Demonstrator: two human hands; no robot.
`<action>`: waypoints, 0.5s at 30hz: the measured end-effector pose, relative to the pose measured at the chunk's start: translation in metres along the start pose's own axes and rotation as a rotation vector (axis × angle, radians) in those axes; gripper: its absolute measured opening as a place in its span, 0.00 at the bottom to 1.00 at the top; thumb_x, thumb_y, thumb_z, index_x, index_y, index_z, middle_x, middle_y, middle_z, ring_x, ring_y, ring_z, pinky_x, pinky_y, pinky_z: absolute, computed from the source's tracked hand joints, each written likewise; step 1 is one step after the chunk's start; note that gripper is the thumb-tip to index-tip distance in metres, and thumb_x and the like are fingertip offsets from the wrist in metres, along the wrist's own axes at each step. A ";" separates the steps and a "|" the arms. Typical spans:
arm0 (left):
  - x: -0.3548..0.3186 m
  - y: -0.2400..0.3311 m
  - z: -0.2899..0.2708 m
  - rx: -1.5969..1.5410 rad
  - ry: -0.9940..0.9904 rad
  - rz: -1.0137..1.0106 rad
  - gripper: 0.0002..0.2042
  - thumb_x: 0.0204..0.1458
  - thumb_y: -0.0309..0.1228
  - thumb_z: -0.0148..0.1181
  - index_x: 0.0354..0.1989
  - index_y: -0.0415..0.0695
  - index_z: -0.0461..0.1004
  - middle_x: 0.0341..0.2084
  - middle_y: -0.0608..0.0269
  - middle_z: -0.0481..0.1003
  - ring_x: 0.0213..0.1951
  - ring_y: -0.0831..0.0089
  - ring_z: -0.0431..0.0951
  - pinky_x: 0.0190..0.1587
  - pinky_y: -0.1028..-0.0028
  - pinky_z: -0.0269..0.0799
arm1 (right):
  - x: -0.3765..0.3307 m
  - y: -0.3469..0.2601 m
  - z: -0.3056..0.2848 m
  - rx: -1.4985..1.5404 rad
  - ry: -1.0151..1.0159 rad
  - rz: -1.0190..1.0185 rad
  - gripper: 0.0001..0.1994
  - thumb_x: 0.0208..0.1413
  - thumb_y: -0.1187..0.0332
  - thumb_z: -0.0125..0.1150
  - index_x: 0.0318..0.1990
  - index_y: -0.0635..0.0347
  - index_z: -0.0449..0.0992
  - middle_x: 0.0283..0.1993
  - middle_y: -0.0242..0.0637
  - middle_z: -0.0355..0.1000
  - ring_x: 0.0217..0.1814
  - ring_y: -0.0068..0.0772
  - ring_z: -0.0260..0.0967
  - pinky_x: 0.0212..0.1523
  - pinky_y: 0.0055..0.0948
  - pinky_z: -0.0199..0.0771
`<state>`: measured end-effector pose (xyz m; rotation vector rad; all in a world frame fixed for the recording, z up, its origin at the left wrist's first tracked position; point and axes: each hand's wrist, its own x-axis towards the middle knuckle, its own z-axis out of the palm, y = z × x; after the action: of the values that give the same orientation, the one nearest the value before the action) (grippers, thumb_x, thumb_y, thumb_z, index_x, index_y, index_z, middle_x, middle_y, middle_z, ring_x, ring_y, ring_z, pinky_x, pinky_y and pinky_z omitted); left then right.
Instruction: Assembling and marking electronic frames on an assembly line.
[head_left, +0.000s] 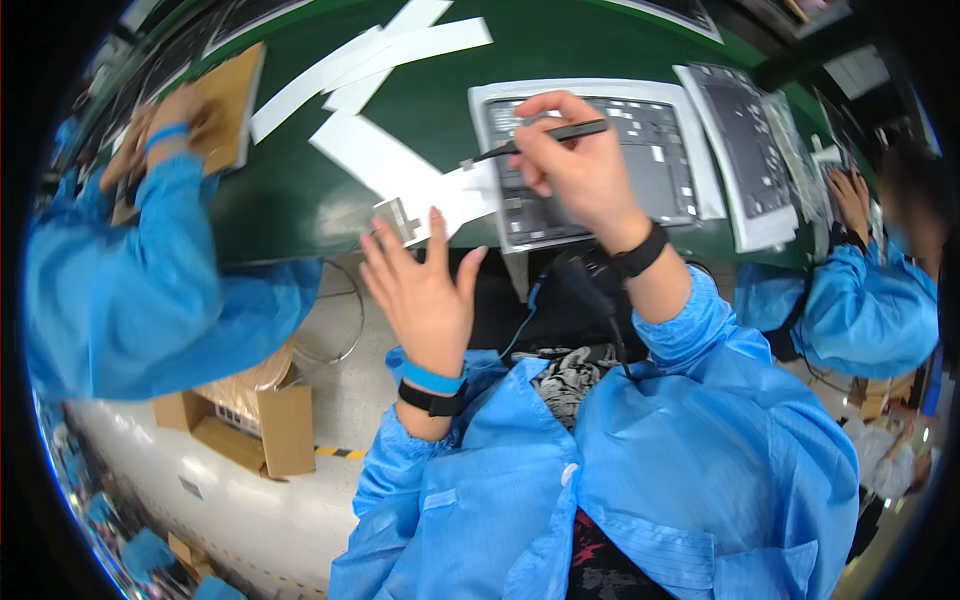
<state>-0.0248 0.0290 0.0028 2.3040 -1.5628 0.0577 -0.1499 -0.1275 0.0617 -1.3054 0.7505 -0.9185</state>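
In the head view, the right hand (580,175) is pinching black tweezers (583,130) in its grip, while the left hand (428,290) is holding its fingers spread by the white strips (372,155); light steadying would probably help the tips. The dark rectangular panel (655,180), dotted with white pieces, is lying along the counter's (275,205) near edge.

A workroom with a green table (280,180) and a pale, shining floor (265,515).
The green surface of the table stretches across the upper part of the view, and its edges bend toward the dark rim. Below it, on the left, an open cardboard box (288,430) stands on the floor, and near it lies a short piece of yellow-and-black striped tape (340,454). Light makes whitish reflections on the floor. Farther down at the left, smaller brown boxes (190,555) are seen, rather blurred.
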 end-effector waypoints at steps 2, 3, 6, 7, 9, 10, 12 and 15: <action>-0.001 0.003 -0.001 0.067 0.067 -0.036 0.31 0.55 0.52 0.59 0.67 0.57 0.63 0.68 0.37 0.51 0.68 0.34 0.50 0.64 0.40 0.50 | -0.004 -0.013 -0.058 -0.102 -0.026 -0.056 0.10 0.57 0.73 0.60 0.45 0.63 0.71 0.22 0.32 0.72 0.23 0.19 0.71 0.23 0.18 0.68; 0.000 0.009 -0.004 0.052 0.092 -0.030 0.32 0.56 0.51 0.58 0.68 0.53 0.62 0.69 0.40 0.51 0.68 0.35 0.49 0.64 0.38 0.49 | -0.011 -0.021 -0.092 -0.148 0.037 -0.013 0.09 0.57 0.72 0.60 0.44 0.62 0.71 0.21 0.31 0.71 0.24 0.20 0.72 0.24 0.18 0.68; 0.008 0.049 -0.023 -0.091 0.192 0.118 0.26 0.56 0.39 0.60 0.62 0.43 0.67 0.66 0.41 0.57 0.66 0.37 0.55 0.63 0.41 0.52 | -0.029 -0.023 -0.193 -0.182 0.150 0.087 0.09 0.57 0.70 0.62 0.43 0.59 0.72 0.21 0.28 0.69 0.26 0.20 0.73 0.24 0.16 0.63; 0.013 0.065 -0.025 -0.247 0.140 0.224 0.23 0.55 0.35 0.61 0.59 0.41 0.69 0.63 0.41 0.60 0.64 0.38 0.58 0.63 0.45 0.55 | -0.035 -0.026 -0.213 -0.183 0.157 0.089 0.08 0.57 0.70 0.62 0.43 0.58 0.72 0.21 0.27 0.69 0.27 0.20 0.72 0.24 0.15 0.63; 0.024 0.104 -0.016 -0.487 0.059 0.396 0.17 0.53 0.30 0.61 0.49 0.36 0.73 0.57 0.40 0.66 0.60 0.41 0.65 0.61 0.53 0.61 | -0.047 -0.028 -0.238 -0.181 0.182 0.087 0.08 0.57 0.70 0.62 0.42 0.58 0.72 0.21 0.27 0.70 0.27 0.19 0.72 0.23 0.15 0.62; 0.026 0.125 -0.009 -0.521 -0.012 0.436 0.17 0.53 0.31 0.61 0.49 0.36 0.72 0.57 0.40 0.66 0.61 0.41 0.64 0.62 0.54 0.62 | -0.050 -0.029 -0.241 -0.194 0.171 0.111 0.08 0.57 0.70 0.62 0.42 0.58 0.71 0.22 0.27 0.70 0.27 0.18 0.71 0.23 0.15 0.62; 0.032 0.158 0.009 -0.579 -0.120 0.521 0.19 0.54 0.31 0.61 0.52 0.33 0.70 0.58 0.38 0.64 0.61 0.41 0.64 0.62 0.55 0.62 | -0.053 -0.030 -0.242 -0.223 0.144 0.162 0.08 0.57 0.70 0.62 0.41 0.60 0.71 0.22 0.26 0.70 0.27 0.16 0.71 0.23 0.16 0.62; 0.039 0.188 0.032 -0.565 -0.159 0.554 0.22 0.54 0.31 0.61 0.54 0.31 0.67 0.60 0.36 0.62 0.62 0.41 0.63 0.63 0.55 0.62 | -0.056 -0.034 -0.235 -0.299 0.053 0.180 0.07 0.57 0.71 0.61 0.41 0.59 0.70 0.25 0.26 0.72 0.23 0.13 0.64 0.22 0.16 0.61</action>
<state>-0.1851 -0.0772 0.0314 1.4391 -1.9447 -0.3864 -0.3860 -0.1871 0.0623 -1.4492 1.0599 -0.7161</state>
